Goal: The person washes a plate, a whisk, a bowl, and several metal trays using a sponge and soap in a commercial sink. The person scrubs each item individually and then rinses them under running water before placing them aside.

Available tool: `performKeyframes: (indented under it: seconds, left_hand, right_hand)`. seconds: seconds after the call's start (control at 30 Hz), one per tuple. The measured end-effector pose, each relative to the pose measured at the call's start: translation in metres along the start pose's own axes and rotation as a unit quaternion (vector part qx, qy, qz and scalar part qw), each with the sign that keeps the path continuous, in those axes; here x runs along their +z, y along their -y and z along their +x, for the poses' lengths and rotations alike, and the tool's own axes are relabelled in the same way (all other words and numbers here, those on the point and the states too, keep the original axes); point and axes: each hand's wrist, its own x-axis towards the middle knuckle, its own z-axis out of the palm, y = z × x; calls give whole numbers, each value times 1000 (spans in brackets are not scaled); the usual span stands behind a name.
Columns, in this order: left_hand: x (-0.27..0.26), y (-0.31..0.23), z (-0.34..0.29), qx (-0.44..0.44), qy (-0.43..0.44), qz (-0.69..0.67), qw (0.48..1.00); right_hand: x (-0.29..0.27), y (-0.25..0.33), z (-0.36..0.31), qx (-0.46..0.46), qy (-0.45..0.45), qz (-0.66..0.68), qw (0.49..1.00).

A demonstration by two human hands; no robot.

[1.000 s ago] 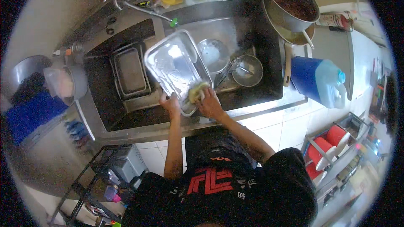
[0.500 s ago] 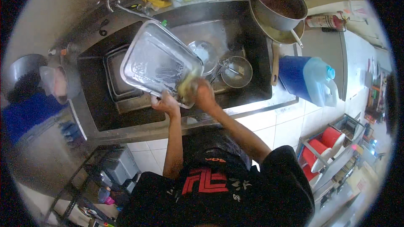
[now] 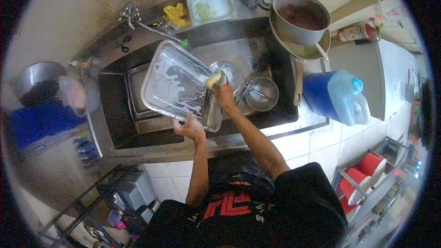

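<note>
A rectangular metal pan [image 3: 172, 80], streaked with white suds, is tilted over the dark sink [image 3: 285, 112]. My left hand [image 3: 190, 129] grips its near edge, fingers closed on the rim. In my right hand [image 3: 224, 96] is a yellow-green sponge [image 3: 214, 80], pressed at the pan's right side. Beyond that hand a round metal bowl [image 3: 228, 74] lies in the sink with suds in it. To the right sits a round strainer or bowl [image 3: 262, 94] with a whisk-like wire tool. Another rectangular pan [image 3: 136, 93] lies in the sink at left, partly covered by the held one.
A faucet [image 3: 131, 16] reaches over the sink's back edge, beside a yellow cloth [image 3: 176, 14] and a soapy tray [image 3: 211, 5]. At right stand a large saucepan [image 3: 301, 18] on a wide pan and a jug of blue liquid [image 3: 337, 96]. Metal pots [image 3: 41, 80] stand at left.
My right hand has moved the sponge from the pan's near right corner up along its right side, away from me. My left hand keeps its hold. The whole view has shifted slightly.
</note>
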Motion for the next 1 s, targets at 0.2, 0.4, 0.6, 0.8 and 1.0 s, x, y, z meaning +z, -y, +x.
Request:
performKeyframes:
  seconds: [0.2, 0.4, 0.6, 0.8, 1.0]
  left_hand:
    - [-11, -9, 12, 50, 42, 4, 998]
    - [-11, 10, 12, 32, 11, 57, 998]
    - [-38, -27, 37, -20, 125, 112, 986]
    - [-45, 18, 31, -46, 92, 82, 991]
    - [-44, 4, 42, -46, 209, 118, 970]
  right_hand:
    - [-14, 107, 67, -153, 94, -49, 983]
    - [-18, 156, 134, -350, 90, -126, 924]
    - [-4, 213, 96, -561, 230, -149, 781]
    - [-3, 173, 119, -574, 199, -94, 789]
    - [13, 171, 87, -504, 168, -250, 809]
